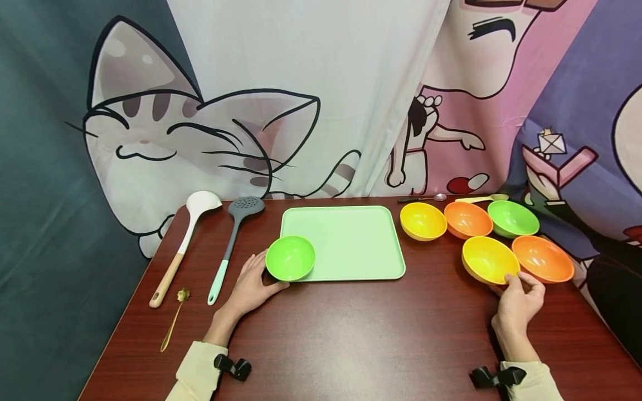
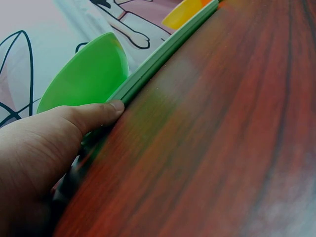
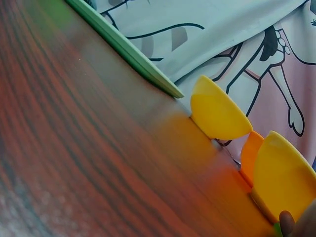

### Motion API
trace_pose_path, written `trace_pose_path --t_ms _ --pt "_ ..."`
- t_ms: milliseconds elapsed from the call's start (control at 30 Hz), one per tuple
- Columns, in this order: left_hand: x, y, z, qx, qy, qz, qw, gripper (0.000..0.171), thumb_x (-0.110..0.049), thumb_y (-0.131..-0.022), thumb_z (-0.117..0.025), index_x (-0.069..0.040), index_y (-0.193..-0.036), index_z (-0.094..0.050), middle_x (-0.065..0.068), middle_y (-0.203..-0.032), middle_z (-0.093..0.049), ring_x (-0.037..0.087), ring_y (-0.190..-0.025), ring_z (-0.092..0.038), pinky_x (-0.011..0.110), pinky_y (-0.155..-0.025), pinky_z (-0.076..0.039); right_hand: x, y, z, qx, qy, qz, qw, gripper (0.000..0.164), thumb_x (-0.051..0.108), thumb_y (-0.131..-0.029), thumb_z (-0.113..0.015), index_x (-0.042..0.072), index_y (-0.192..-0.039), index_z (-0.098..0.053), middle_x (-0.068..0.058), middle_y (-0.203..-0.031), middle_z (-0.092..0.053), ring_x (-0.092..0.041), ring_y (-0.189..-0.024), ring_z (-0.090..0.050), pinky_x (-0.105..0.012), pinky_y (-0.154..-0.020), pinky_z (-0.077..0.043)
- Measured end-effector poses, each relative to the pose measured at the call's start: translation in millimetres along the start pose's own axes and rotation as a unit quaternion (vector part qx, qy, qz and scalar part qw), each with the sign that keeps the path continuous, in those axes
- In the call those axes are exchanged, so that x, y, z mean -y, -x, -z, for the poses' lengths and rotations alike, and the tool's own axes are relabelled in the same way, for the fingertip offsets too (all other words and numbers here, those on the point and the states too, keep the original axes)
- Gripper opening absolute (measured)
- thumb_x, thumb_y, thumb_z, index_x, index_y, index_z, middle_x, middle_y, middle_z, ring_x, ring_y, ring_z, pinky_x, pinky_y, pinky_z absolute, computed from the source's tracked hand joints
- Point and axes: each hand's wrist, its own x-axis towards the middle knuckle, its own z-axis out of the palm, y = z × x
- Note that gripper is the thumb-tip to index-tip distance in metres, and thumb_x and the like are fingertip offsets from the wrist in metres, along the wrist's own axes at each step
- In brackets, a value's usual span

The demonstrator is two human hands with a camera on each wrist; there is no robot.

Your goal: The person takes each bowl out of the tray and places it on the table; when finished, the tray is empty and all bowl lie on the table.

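A light green bowl [image 1: 290,258] sits on the front left corner of the pale green tray [image 1: 353,245]. My left hand [image 1: 253,287] lies around that corner, fingers along the bowl's left side. Its straight thumb [image 2: 101,112] touches the tray's near edge in the left wrist view; the other fingers are hidden there. On the right, my right hand [image 1: 519,301] pinches the near rim of a yellow bowl [image 1: 489,259], thumb at the rim and fingers partly hidden beneath. An orange bowl [image 1: 543,259] stands just right of it. In the right wrist view only a fingertip [image 3: 287,222] shows against the yellow bowl.
Behind stand another yellow bowl [image 1: 423,221], an orange bowl [image 1: 468,219] and a green bowl [image 1: 513,218], with two spoons past them. Left lie a white ladle [image 1: 192,223], a grey slotted turner [image 1: 236,223] and a small gold spoon [image 1: 174,323]. A curtain [image 1: 311,55] hangs behind the table.
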Motion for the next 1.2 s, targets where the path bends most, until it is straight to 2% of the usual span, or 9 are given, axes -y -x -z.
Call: trace_pose_path --t_ms 300,600,833,1033,1200 --pt "0.7 0.0 -0.2 -0.001 -0.001 0.001 1.0000 0.090 -0.042 -0.077 -0.084 -0.013 -0.152 -0.043 0.012 -0.155 -0.045 0.032 -0.148 -0.035 0.055 -0.123 -0.018 -1.6 -2.6 -0.7 -0.003 0.004 0.000 1.000 0.017 -0.005 -0.093 -0.054 0.009 -0.100 -0.052 -0.006 -0.107 -0.046 -0.012 -0.079 -0.057 -0.019 -0.050 -0.057" --pt "0.3 0.0 -0.3 -0.004 -0.001 -0.002 1.0000 0.090 -0.041 -0.077 -0.084 -0.013 -0.152 -0.043 0.012 -0.154 -0.045 0.032 -0.148 -0.035 0.055 -0.123 -0.018 -1.8 -2.3 -0.5 -0.001 0.007 0.002 1.000 0.013 -0.002 -0.093 -0.056 0.010 -0.099 -0.053 -0.005 -0.103 -0.045 -0.009 -0.066 -0.056 -0.019 -0.051 -0.057" --pt "0.6 1.2 -0.5 -0.008 0.001 -0.005 1.0000 0.090 -0.041 -0.077 -0.084 -0.014 -0.152 -0.043 0.012 -0.154 -0.045 0.032 -0.147 -0.036 0.056 -0.123 -0.019 -1.3 -1.7 0.2 0.007 -0.013 0.001 1.000 0.011 0.000 -0.095 -0.057 0.008 -0.100 -0.052 -0.006 -0.102 -0.045 -0.009 -0.059 -0.057 -0.020 -0.050 -0.057" --pt "-0.7 1.2 0.8 0.001 0.001 0.001 1.0000 0.091 -0.042 -0.077 -0.084 -0.014 -0.152 -0.042 0.012 -0.155 -0.044 0.032 -0.148 -0.035 0.055 -0.123 -0.018 -0.7 0.2 1.3 0.006 -0.009 0.005 1.000 0.012 0.000 -0.095 -0.056 0.010 -0.099 -0.051 -0.006 -0.102 -0.044 -0.011 -0.070 -0.055 -0.020 -0.051 -0.057" --pt "-1.0 0.4 0.3 -0.002 0.000 -0.002 1.0000 0.090 -0.041 -0.077 -0.084 -0.013 -0.152 -0.043 0.012 -0.154 -0.045 0.032 -0.147 -0.035 0.056 -0.123 -0.018 2.1 2.9 4.1 -0.004 0.012 0.040 0.999 0.016 -0.002 -0.093 -0.058 0.012 -0.097 -0.052 -0.005 -0.098 -0.047 -0.012 -0.076 -0.052 -0.016 -0.052 -0.053"
